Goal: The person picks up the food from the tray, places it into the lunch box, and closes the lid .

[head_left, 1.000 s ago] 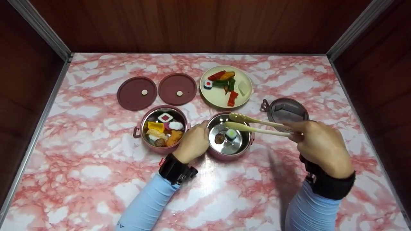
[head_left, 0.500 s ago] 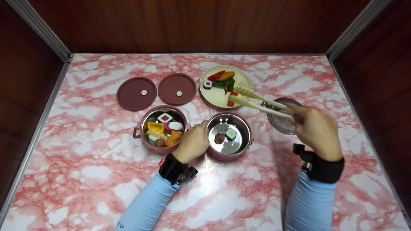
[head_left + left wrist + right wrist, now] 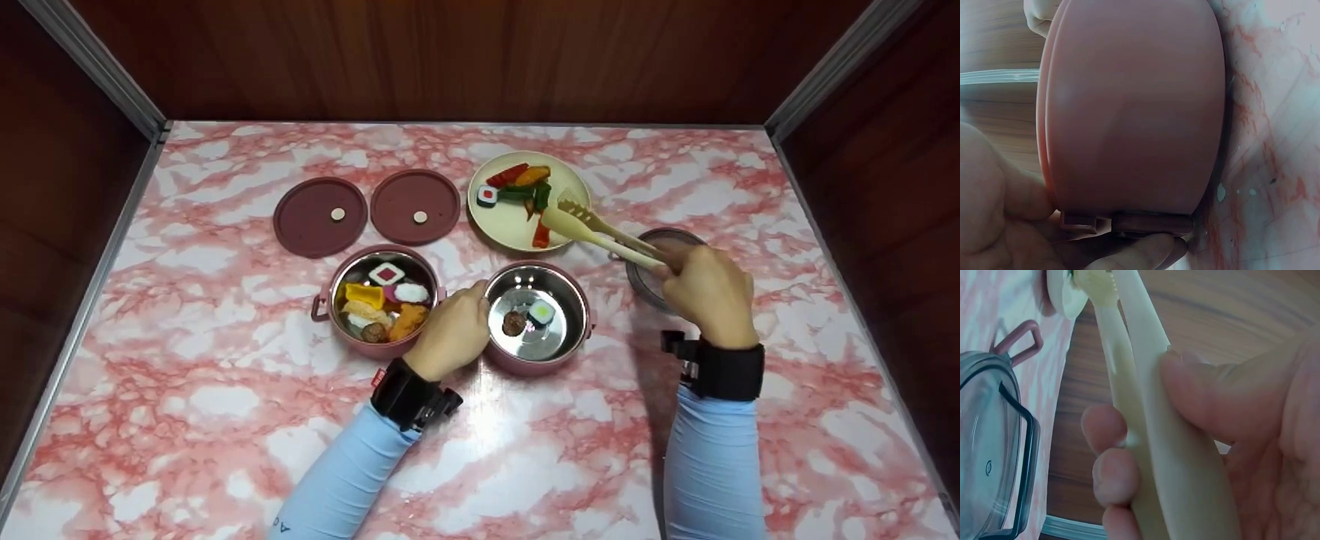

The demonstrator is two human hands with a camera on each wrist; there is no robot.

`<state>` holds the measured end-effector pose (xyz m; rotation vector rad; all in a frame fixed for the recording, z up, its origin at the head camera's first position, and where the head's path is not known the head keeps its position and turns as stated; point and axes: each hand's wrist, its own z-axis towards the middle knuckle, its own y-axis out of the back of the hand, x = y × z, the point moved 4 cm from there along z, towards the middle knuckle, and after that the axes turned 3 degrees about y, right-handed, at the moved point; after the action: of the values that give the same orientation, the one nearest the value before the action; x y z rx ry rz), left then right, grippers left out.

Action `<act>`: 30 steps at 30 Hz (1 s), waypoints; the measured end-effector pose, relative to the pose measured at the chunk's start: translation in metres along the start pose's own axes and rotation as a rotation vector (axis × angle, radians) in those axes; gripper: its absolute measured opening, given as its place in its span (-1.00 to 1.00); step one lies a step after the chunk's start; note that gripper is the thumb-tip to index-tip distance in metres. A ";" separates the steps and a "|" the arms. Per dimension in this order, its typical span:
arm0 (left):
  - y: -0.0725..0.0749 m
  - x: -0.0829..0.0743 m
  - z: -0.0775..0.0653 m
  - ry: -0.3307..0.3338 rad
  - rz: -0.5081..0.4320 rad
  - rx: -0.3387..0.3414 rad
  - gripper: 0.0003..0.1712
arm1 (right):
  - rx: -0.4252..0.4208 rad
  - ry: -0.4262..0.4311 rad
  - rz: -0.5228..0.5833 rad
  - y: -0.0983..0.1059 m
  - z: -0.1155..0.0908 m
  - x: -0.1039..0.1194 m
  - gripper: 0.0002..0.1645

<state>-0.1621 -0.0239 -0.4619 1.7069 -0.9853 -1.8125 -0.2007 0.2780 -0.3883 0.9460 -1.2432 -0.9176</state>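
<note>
My left hand [image 3: 455,335] grips the side handle of the right-hand pink pot [image 3: 534,367]. In the left wrist view its fingers curl round that handle, beside the pot's smooth wall [image 3: 1134,107]. Inside the pot lie a toy sushi roll [image 3: 541,313] and a brown ball-shaped toy food [image 3: 514,323]. My right hand [image 3: 709,292] holds cream-coloured tongs [image 3: 622,250], thumb and fingers on opposite arms. The tongs' heads hang over the right side of the cream plate [image 3: 499,231], covering the pale piece there; whether they pinch it I cannot tell. Toy vegetables and another sushi roll [image 3: 487,196] lie on the plate.
A second pink pot [image 3: 330,337] full of toy food stands left of my left hand. Two dark red lids [image 3: 311,236] [image 3: 405,232] lie behind it. Under my right hand lies a clear-topped lid [image 3: 988,433] with a handle. Wooden walls enclose the table.
My right hand has carried the tongs from above the right-hand pot back to the plate. Their heads have come closer together. My left hand has stayed on the pot handle.
</note>
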 end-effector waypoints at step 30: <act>0.000 0.000 0.000 -0.007 0.010 -0.004 -0.51 | 0.023 0.081 -0.094 -0.020 -0.003 0.050 -0.52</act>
<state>-0.1623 -0.0237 -0.4619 1.6916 -0.9912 -1.8140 -0.1936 0.2240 -0.3905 1.0570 -1.1507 -0.9309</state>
